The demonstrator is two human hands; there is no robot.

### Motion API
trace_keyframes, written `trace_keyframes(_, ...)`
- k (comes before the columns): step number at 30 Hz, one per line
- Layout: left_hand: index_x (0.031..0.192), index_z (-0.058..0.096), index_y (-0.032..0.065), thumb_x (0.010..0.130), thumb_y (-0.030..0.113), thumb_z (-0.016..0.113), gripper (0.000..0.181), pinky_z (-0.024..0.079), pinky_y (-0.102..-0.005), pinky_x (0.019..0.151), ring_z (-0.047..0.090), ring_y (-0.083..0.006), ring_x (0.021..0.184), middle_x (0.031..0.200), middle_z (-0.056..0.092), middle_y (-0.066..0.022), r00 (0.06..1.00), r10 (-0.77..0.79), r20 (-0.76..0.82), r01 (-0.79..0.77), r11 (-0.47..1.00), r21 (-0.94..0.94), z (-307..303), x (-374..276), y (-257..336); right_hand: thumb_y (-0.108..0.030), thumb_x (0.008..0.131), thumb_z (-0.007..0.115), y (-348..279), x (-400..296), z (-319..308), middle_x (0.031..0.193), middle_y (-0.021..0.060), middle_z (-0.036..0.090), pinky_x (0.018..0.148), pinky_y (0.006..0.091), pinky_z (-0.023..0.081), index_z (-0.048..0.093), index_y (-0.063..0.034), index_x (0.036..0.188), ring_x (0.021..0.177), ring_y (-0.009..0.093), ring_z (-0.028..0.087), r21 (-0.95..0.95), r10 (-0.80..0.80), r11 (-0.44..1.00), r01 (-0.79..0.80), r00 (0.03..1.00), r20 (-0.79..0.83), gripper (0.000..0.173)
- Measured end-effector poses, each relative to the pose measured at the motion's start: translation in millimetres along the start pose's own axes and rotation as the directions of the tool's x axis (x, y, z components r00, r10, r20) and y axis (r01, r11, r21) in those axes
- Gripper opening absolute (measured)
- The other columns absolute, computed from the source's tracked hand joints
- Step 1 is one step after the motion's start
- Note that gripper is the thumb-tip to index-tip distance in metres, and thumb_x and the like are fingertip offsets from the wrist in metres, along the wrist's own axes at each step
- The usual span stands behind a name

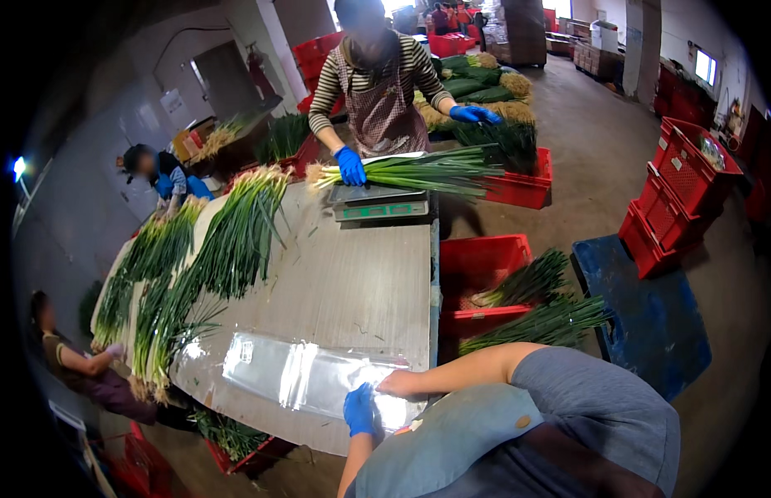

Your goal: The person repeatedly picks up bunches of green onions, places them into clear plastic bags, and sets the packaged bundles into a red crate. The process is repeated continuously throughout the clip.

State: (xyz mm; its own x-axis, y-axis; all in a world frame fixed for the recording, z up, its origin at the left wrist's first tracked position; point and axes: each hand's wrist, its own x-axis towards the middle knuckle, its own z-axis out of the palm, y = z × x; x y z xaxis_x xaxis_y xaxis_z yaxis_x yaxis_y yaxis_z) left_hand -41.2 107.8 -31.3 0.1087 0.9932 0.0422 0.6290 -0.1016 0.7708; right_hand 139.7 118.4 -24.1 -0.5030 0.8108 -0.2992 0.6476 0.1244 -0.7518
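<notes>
A flat stack of long clear plastic bags, strongly glaring, lies along the near edge of the metal-topped table. My left hand, in a blue glove, touches the right end of the plastic with its fingers pointing up the table. Beside it, my bare right hand has its fingertips closed at the plastic's edge. Glare blurs the spot between both hands, so the left hand's hold is unclear.
Across the table a gloved co-worker holds a green onion bundle on a digital scale. More green onions cover the table's left side. Red crates stand right, near a blue platform. Two other people work at left.
</notes>
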Motion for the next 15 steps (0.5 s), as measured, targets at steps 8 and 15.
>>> trace_keyframes(8, 0.067, 0.059, 0.0005, 0.077, 0.016, 0.055, 0.019, 0.032, -0.0305, 0.044, 0.039, -0.0126, 0.044, 0.051, 0.045, 0.0001, 0.903, -0.424, 0.064, 0.398, 0.773, -0.494, -25.9, 13.5, 15.3, -0.038, 0.080, 0.048, 12.0, 0.5, 7.5, 0.056, 0.0079, 0.056, 0.047, 0.0339, 0.043, 0.060, -0.0050, 0.066, 0.046, 0.020, 0.052, 0.330, 0.141, 0.934, -0.136, 0.990, 0.010, 0.037)
trace_keyframes(15, 0.091, 0.057, 0.0005, 0.068, 0.029, 0.067, 0.037, 0.042, -0.0380, 0.075, 0.052, -0.0304, 0.082, 0.085, 0.055, -0.0165, 0.994, -0.023, -0.106, 0.040, 0.986, 0.164, 12.4, 11.8, 0.4, -0.040, 0.087, 0.037, -4.8, -19.9, -5.6, 0.090, 0.0126, 0.062, 0.074, 0.0365, 0.045, 0.058, -0.0179, 0.109, 0.083, 0.026, 0.059, 0.124, -0.002, 0.992, 0.000, 1.000, 0.012, 0.038)
